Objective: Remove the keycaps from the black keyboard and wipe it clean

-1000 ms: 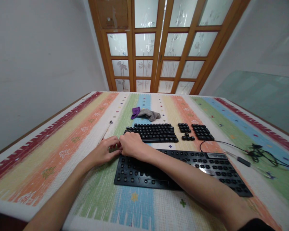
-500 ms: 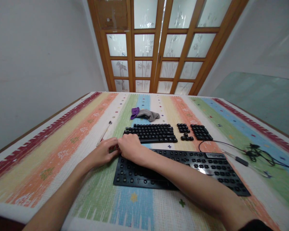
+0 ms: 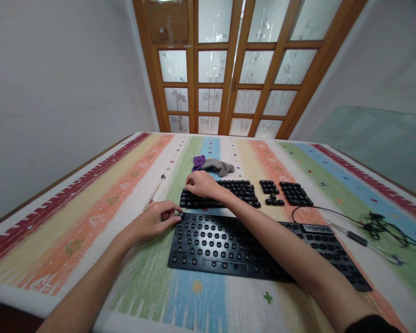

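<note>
A black keyboard base [image 3: 208,240] lies on the striped cloth, most of its key posts bare. My left hand [image 3: 156,219] is at its far left corner, thumb and index closed around that corner beside a small keycap [image 3: 181,214]. Beyond the base, loose black keycaps [image 3: 241,188] are laid out in keyboard order. Over the left end of these rows, my right hand [image 3: 203,183] has its fingertips pinched on a keycap at the upper left corner; the fingers mostly hide it. My right forearm crosses above the base.
A grey and purple cloth [image 3: 217,166] lies behind the keycaps. Keycap blocks [image 3: 296,193] sit to the right. A coiled cable [image 3: 377,226] and a dark-handled tool [image 3: 357,238] lie at right. A thin brush [image 3: 156,190] lies at left.
My right hand has left the keyboard's corner and moved away to the loose keycaps. My left hand stays at the corner, where a keycap now shows. The view has shifted slightly.
</note>
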The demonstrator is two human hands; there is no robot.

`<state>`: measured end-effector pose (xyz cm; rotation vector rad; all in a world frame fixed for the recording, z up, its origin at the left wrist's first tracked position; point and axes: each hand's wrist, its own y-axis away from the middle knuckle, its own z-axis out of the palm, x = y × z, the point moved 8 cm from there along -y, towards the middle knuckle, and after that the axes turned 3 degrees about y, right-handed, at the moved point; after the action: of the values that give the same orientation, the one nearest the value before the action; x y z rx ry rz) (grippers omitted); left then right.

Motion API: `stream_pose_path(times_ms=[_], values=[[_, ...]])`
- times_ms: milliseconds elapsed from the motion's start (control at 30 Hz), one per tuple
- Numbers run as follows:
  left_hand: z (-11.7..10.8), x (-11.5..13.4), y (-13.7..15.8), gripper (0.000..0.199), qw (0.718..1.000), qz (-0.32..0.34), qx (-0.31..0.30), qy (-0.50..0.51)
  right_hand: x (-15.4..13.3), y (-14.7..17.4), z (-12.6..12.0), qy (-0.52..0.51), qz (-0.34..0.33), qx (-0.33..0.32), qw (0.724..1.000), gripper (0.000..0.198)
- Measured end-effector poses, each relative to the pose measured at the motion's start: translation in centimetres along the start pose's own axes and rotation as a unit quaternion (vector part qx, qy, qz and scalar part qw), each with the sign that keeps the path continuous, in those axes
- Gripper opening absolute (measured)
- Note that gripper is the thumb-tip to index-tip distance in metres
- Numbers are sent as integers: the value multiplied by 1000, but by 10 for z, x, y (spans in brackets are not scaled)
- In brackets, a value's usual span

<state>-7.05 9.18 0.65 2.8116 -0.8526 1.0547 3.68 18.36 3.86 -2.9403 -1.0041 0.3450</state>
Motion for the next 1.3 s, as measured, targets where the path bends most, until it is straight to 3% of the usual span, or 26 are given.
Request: stream_pose_path(times_ms=[167, 500, 1300], values=[[0, -2, 1, 24, 1000, -11, 1, 4, 13, -19, 10, 20, 33, 23, 999, 30], [0, -1, 1, 23, 1000, -9, -3, 10, 12, -30, 27, 43, 12, -9, 999, 27], [1, -2, 1, 22, 1000, -7, -3, 11, 14, -32, 21, 21, 7, 8, 1000, 27]])
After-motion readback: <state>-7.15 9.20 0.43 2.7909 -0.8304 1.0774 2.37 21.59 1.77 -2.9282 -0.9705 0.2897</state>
